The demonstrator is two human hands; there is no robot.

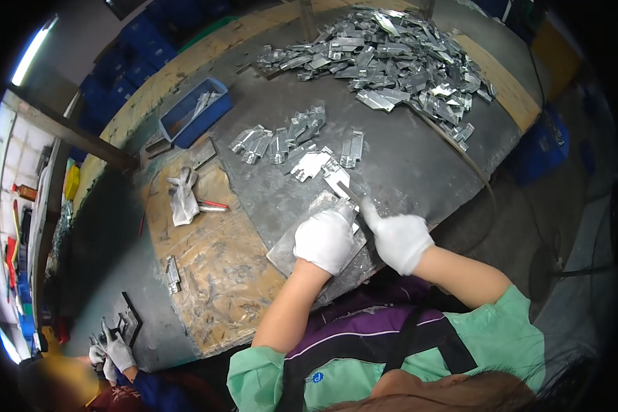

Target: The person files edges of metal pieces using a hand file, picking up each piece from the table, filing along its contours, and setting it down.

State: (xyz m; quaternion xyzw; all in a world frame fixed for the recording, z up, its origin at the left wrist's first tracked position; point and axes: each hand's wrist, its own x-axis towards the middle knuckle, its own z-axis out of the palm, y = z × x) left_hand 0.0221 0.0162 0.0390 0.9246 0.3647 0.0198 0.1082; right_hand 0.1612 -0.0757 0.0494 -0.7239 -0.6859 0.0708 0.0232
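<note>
My left hand (325,237), in a white glove, is closed on a silvery flat metal part (336,177), holding it down over a metal plate (286,250). My right hand (399,239), also gloved, is closed on a dark narrow flat tool that looks like a file (350,195), one finger stretched along it. The tool's front end lies across the metal part. Just beyond my hands is another bright metal part (310,165). A further one (351,149) sits to its right.
A large heap of metal parts (405,62) covers the far table, with a smaller group (278,144) nearer. A blue bin (196,113) stands left. A white glove (183,197) lies on brown board (220,275). A co-worker's gloved hands (117,351) are lower left.
</note>
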